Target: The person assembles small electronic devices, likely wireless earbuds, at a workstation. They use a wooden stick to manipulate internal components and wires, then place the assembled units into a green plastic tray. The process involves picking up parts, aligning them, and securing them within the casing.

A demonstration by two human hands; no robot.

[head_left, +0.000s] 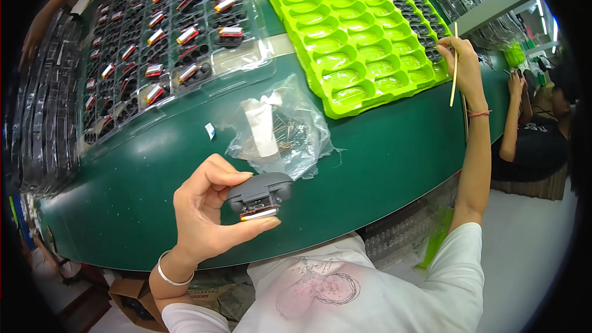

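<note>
My left hand (203, 209) pinches a dark grey plastic case (261, 189) between thumb and fingers above the near table edge. Its open side shows a small circuit part and a silver battery (260, 214) by the thumb. Out to the right, my right hand (464, 65) has its fingers closed round a thin wooden stick (454, 80). The fingertips are at the right edge of a bright green moulded tray (354, 95), close to dark cases (425, 28) set in its right-hand pockets. I cannot tell whether they touch one.
A clear plastic bag (290, 129) of thin metal pins lies on the green table (382, 154). At the left, a transparent tray (237, 65) holds dark parts with red-and-silver batteries. Stacked trays (46, 111) stand farther left. Another person (536, 135) sits at the right; another arm (52, 9) reaches in upper left.
</note>
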